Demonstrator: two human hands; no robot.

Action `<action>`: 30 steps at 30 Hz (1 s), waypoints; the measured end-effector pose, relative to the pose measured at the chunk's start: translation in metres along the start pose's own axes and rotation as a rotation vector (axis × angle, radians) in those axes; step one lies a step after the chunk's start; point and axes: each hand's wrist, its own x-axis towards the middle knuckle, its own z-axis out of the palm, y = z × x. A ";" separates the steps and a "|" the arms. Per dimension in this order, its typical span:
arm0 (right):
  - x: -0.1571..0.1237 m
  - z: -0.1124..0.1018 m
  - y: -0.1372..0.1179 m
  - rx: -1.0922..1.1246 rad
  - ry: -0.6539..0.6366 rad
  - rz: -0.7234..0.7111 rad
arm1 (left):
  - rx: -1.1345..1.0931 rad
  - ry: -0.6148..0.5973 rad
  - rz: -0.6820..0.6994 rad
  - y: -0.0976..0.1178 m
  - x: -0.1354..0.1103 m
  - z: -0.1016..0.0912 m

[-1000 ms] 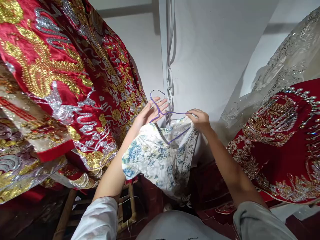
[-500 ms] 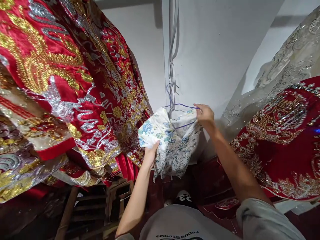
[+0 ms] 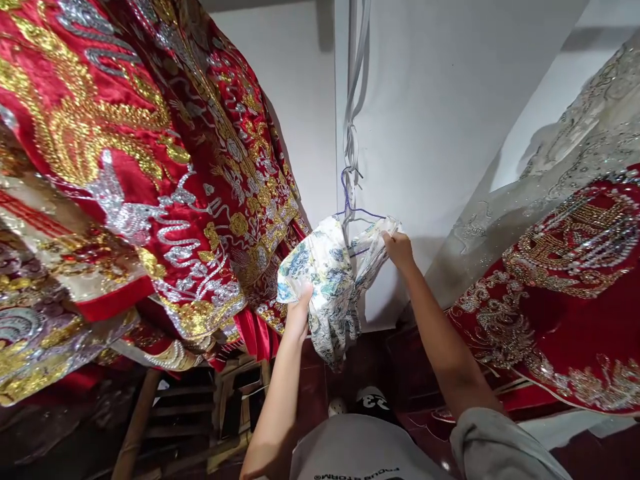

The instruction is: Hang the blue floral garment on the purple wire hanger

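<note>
A small white garment with blue and green flowers [image 3: 327, 280] hangs on a thin purple wire hanger [image 3: 356, 212]. The hanger's hook is caught on white cables [image 3: 353, 120] running down the wall corner. My left hand [image 3: 299, 311] is closed on the garment's lower left part. My right hand [image 3: 397, 248] is closed on the garment's right shoulder, at the hanger's right end.
Red robes with gold and silver embroidery [image 3: 125, 167] hang close on the left. A red beaded garment [image 3: 565, 287] and a sheer sequinned one [image 3: 570, 153] hang on the right. A wooden stool [image 3: 220, 407] stands below left. White walls [image 3: 435, 107] lie behind.
My left hand dropped from the hanger's hook to the garment's lower left and gripped it. The hanger now hangs from the cables. My right hand slid slightly down and left.
</note>
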 end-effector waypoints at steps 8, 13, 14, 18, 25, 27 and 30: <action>-0.042 0.005 -0.067 0.114 -0.368 -0.129 | 0.063 0.017 -0.016 -0.004 -0.002 0.016; -0.102 0.022 -0.050 0.488 -0.135 0.030 | 0.080 0.073 -0.048 -0.002 0.002 0.005; -0.116 0.028 -0.042 0.529 -0.059 0.100 | 0.078 0.093 -0.070 -0.002 0.002 0.002; -0.165 0.054 -0.023 0.645 -0.322 0.281 | 0.065 0.066 -0.115 -0.004 0.001 -0.003; -0.168 0.064 -0.026 0.667 -0.500 0.277 | 0.098 -0.022 -0.018 -0.007 0.003 0.000; -0.165 0.060 -0.027 0.657 -0.525 0.244 | 0.163 -0.016 0.008 -0.007 0.004 -0.001; -0.166 0.053 -0.029 0.675 -0.519 0.236 | 0.254 0.094 0.246 -0.014 0.003 -0.005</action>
